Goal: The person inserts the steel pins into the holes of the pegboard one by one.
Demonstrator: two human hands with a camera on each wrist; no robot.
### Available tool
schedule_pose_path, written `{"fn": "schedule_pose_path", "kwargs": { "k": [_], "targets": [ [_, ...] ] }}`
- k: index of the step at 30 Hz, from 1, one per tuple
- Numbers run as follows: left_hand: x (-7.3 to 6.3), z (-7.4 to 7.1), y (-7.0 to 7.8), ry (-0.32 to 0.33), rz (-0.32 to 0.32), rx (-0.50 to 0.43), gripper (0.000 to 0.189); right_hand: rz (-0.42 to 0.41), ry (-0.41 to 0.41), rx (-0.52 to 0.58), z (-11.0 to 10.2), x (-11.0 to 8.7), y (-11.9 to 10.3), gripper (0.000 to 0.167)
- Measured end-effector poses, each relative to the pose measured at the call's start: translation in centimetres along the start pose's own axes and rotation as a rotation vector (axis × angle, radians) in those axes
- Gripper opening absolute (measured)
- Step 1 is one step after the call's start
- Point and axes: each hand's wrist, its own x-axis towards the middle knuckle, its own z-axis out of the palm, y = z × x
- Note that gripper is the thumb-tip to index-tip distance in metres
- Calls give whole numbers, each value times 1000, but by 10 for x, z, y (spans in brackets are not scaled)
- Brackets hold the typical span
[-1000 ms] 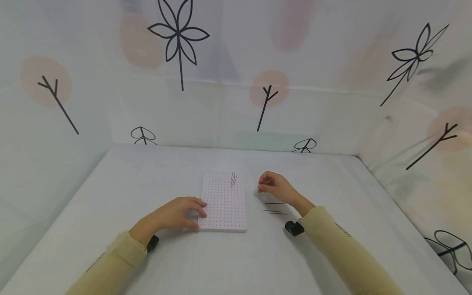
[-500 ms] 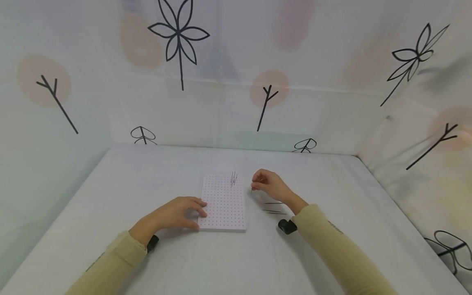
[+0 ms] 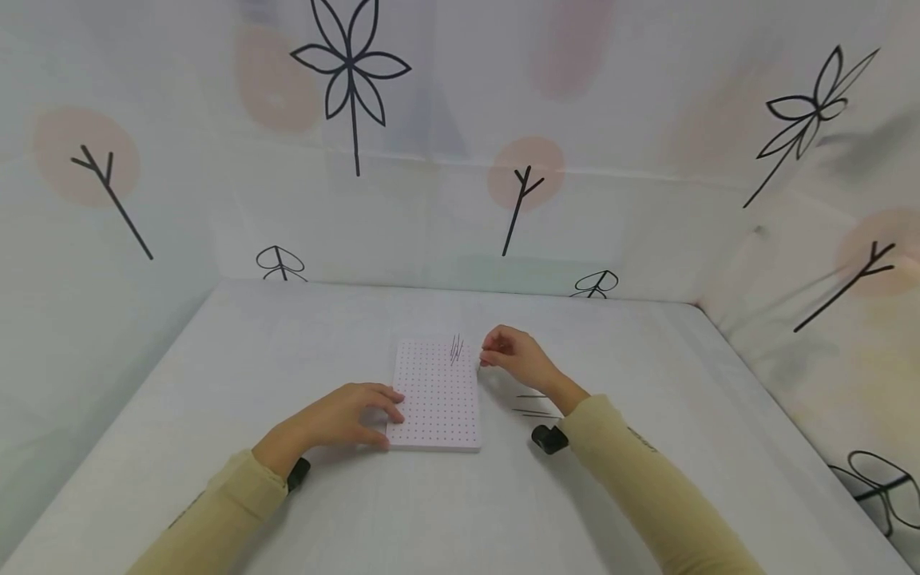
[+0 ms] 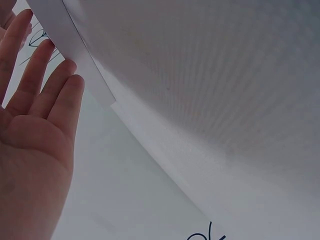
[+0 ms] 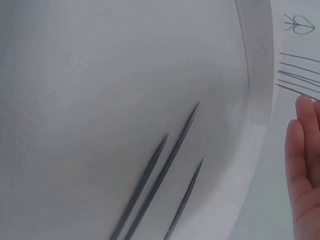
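Touching board [image 3: 434,399] at left edge: left hand [image 3: 348,417], fingers spread | beside right edge: right hand [image 3: 521,358], pinching needle [image 5: 289,89]

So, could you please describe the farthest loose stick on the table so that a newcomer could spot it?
On the white table, find the dotted board. To its right, near the right hand, lie three thin dark sticks. The farthest stick lies apart, away from the person, while its two neighbours lie close together.
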Motion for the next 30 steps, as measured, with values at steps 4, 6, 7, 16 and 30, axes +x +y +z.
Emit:
{"fn": "schedule_pose_path", "kwargs": {
  "k": [4,6,7,16,30],
  "targets": [
    [0,0,-1,2,-6,1,26,-13,7,10,3,3,-3,10],
    [0,0,-1,2,-3,1,26,-23,12,19,5,4,-4,11],
    [0,0,-1,3,0,2,26,-27,16,22,6,4,-5,11],
    [0,0,-2,2,0,6,27,-63,16,63,14,6,-13,13],
    [0,-1,0,-1,-4,-6,27,-47,28,71,22,14,-4,14]
  ]
}}
